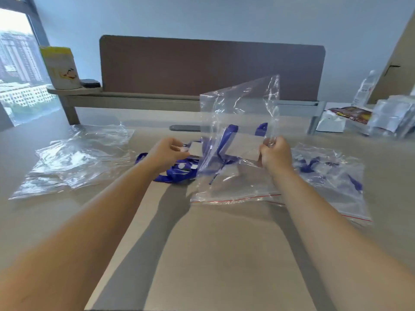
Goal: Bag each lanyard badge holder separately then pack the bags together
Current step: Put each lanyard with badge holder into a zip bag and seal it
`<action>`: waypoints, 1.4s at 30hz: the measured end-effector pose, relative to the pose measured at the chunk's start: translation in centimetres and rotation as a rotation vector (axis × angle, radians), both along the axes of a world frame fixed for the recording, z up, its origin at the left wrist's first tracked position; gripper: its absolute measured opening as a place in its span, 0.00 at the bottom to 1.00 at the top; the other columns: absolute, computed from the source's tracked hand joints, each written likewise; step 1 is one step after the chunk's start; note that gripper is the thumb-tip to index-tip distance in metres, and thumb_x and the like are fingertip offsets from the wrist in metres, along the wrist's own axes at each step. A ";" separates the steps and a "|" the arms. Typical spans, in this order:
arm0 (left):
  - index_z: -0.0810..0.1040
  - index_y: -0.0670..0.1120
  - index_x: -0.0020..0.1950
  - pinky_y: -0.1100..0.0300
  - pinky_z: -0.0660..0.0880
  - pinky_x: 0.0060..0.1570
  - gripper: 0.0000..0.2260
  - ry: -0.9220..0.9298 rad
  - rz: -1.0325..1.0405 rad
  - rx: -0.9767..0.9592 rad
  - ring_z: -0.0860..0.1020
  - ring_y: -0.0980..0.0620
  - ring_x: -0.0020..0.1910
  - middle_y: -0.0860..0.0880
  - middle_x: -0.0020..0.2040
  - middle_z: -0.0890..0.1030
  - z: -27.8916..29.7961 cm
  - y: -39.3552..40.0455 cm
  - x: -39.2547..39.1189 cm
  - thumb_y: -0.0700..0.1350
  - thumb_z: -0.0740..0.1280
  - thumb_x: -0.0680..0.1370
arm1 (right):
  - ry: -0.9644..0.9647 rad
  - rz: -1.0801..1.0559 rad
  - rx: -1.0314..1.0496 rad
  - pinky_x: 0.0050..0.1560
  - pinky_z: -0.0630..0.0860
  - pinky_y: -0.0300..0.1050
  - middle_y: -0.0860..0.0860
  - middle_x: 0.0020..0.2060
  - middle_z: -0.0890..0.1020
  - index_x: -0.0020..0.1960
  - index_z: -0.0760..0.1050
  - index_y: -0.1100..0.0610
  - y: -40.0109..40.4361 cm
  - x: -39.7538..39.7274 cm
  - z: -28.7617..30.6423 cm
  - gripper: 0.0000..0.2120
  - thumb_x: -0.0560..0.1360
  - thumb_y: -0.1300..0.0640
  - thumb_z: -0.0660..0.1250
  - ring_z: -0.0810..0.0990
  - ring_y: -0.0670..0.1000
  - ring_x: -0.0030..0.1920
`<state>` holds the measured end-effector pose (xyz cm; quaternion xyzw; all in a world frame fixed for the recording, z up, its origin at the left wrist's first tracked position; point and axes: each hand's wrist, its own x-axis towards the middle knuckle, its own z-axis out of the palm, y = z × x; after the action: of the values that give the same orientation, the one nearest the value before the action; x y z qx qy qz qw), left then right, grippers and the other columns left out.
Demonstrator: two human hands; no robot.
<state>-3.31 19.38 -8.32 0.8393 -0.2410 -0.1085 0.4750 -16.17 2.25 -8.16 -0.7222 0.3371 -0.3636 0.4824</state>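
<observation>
The right hand (275, 153) pinched a clear zip bag (238, 122) upright over the counter (202, 254), while the left hand's (167, 153) curled fingers gripped a badge holder (195, 149) (blue lanyard (177, 173) trailing) beside it.

The bench (202, 254) is big and pale brown. A heap of clear bags (74, 158) lies flat on its left side, a blue lanyard pile (177, 173) sits in the middle, and a filled zip bag (332, 176) lies on the right. Far right are white packets (393, 117) and a water bottle (366, 88).
</observation>
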 end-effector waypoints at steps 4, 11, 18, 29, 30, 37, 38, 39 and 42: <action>0.73 0.40 0.63 0.59 0.68 0.55 0.16 -0.106 -0.106 0.199 0.75 0.46 0.60 0.43 0.62 0.77 -1.8 -5.5 0.0 0.42 0.65 0.76 | -0.007 -0.174 0.017 0.44 0.71 0.46 0.55 0.45 0.71 0.56 0.68 0.63 -4.7 -1.3 -1.1 0.10 0.75 0.65 0.56 0.73 0.55 0.46; 0.77 0.39 0.57 0.54 0.72 0.53 0.14 -0.327 -0.220 0.524 0.77 0.43 0.54 0.41 0.54 0.80 -4.3 -14.5 -1.3 0.47 0.62 0.78 | 0.186 -0.374 0.014 0.54 0.69 0.43 0.60 0.62 0.73 0.64 0.64 0.64 -11.4 -4.5 -2.8 0.16 0.76 0.66 0.54 0.72 0.59 0.62; 0.74 0.40 0.56 0.54 0.71 0.45 0.21 -0.404 -0.152 0.777 0.74 0.44 0.45 0.43 0.45 0.75 -6.6 -18.0 -2.4 0.56 0.63 0.75 | 0.419 -0.409 -0.003 0.57 0.71 0.48 0.61 0.61 0.75 0.64 0.63 0.65 -14.2 -6.4 -4.6 0.19 0.74 0.67 0.59 0.73 0.61 0.62; 0.74 0.44 0.57 0.52 0.68 0.51 0.14 -0.564 -0.301 0.892 0.73 0.44 0.52 0.45 0.49 0.75 -5.8 -17.5 -4.2 0.50 0.60 0.77 | 0.561 -0.395 -0.448 0.64 0.61 0.51 0.59 0.65 0.65 0.64 0.63 0.64 -12.2 -6.9 -4.3 0.19 0.75 0.60 0.61 0.62 0.60 0.66; 0.74 0.44 0.56 0.52 0.67 0.53 0.14 -0.604 -0.324 0.911 0.73 0.44 0.53 0.46 0.48 0.74 -5.7 -17.2 -4.4 0.52 0.60 0.77 | 0.543 -0.359 -0.488 0.63 0.62 0.51 0.59 0.64 0.67 0.63 0.64 0.63 -12.0 -6.9 -4.2 0.18 0.75 0.61 0.60 0.63 0.59 0.65; 0.69 0.45 0.68 0.54 0.71 0.61 0.20 -0.476 -0.412 0.858 0.74 0.45 0.61 0.43 0.63 0.76 -5.6 -14.5 -5.3 0.48 0.63 0.77 | 0.727 0.154 -0.543 0.56 0.70 0.48 0.57 0.57 0.77 0.57 0.75 0.59 -8.8 -6.5 -6.0 0.13 0.75 0.59 0.58 0.75 0.58 0.57; 0.68 0.45 0.68 0.55 0.71 0.60 0.21 -0.460 -0.401 0.859 0.74 0.45 0.61 0.43 0.63 0.75 -5.6 -14.3 -5.2 0.48 0.63 0.77 | 0.829 0.163 -0.573 0.54 0.70 0.47 0.56 0.56 0.78 0.55 0.76 0.58 -8.6 -6.5 -6.4 0.12 0.75 0.58 0.57 0.75 0.58 0.56; 0.68 0.45 0.68 0.55 0.71 0.60 0.21 -0.453 -0.395 0.863 0.75 0.45 0.60 0.43 0.62 0.76 -5.6 -14.2 -5.1 0.48 0.63 0.77 | 0.921 0.147 -0.606 0.53 0.69 0.47 0.55 0.54 0.79 0.54 0.76 0.57 -8.5 -6.5 -6.6 0.12 0.75 0.57 0.56 0.76 0.57 0.55; 0.69 0.44 0.66 0.57 0.72 0.58 0.18 -0.487 -0.420 0.900 0.76 0.47 0.58 0.44 0.60 0.77 -5.2 -13.8 -5.0 0.48 0.61 0.78 | 1.074 0.065 -0.632 0.57 0.67 0.48 0.54 0.56 0.78 0.57 0.74 0.56 -8.5 -6.5 -6.4 0.14 0.77 0.58 0.54 0.74 0.57 0.58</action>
<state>-8.32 5.54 -13.47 0.8942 -0.4361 -0.0961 -0.0320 -22.69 -6.27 -14.53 -0.9219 0.3865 -0.0171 0.0192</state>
